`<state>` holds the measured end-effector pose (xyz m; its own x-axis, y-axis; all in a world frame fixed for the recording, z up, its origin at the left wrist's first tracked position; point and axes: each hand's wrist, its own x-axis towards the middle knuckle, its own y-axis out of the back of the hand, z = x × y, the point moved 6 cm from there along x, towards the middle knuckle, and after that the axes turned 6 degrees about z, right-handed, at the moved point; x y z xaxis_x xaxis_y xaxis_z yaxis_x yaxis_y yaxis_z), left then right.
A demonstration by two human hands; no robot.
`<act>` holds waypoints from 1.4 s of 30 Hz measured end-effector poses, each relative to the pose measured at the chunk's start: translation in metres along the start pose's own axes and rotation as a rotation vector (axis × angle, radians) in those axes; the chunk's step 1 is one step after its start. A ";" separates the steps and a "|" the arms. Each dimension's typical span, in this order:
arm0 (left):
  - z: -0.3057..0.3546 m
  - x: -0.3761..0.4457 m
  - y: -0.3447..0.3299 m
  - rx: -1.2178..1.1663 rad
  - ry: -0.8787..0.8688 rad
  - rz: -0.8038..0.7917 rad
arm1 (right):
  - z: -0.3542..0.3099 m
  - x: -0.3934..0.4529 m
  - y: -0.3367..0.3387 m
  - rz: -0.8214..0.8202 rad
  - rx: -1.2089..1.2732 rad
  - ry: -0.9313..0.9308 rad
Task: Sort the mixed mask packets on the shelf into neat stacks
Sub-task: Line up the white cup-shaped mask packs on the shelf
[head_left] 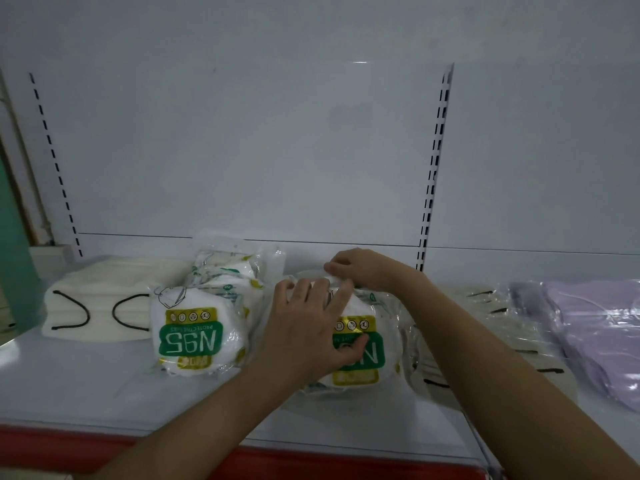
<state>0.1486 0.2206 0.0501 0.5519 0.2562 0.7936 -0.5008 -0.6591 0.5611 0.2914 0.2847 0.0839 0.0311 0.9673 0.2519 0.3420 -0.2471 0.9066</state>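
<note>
Two piles of white N95 mask packets with green and yellow labels lie on the shelf (104,386). The left pile (194,327) lies untouched. My left hand (311,327) rests flat on top of the right pile (367,358), fingers spread, thumb on the green label. My right hand (353,268) pinches the far edge of that pile's top packet with curled fingers.
A stack of cream masks with black ear loops (93,306) lies at the far left. More cream masks in clear wrap (485,327) and lilac masks (595,327) lie to the right. A red strip (69,448) runs along the shelf's front edge. Slotted uprights stand on the back panel.
</note>
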 end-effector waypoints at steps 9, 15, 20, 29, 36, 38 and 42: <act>0.008 -0.004 -0.003 0.002 -0.059 0.097 | 0.007 0.001 -0.022 -0.062 0.079 0.032; 0.004 0.004 -0.008 -0.007 -0.094 0.129 | 0.016 0.012 -0.024 -0.170 0.214 0.033; 0.002 0.007 -0.014 -0.050 -0.054 0.126 | 0.019 0.022 -0.028 -0.340 0.247 -0.024; -0.005 0.004 -0.020 -0.133 0.000 0.104 | 0.021 0.024 -0.035 -0.379 0.091 -0.064; -0.003 0.001 -0.015 -0.163 -0.004 0.121 | 0.022 0.019 -0.042 -0.409 0.122 -0.138; -0.002 0.000 -0.013 -0.163 -0.011 0.115 | 0.020 0.018 -0.041 -0.401 0.120 -0.137; -0.001 -0.001 -0.011 -0.131 -0.025 0.113 | 0.013 0.013 -0.033 -0.333 0.164 -0.118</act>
<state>0.1530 0.2282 0.0427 0.5029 0.1668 0.8481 -0.6425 -0.5842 0.4959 0.2928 0.3060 0.0524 -0.0024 0.9953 -0.0969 0.4973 0.0852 0.8634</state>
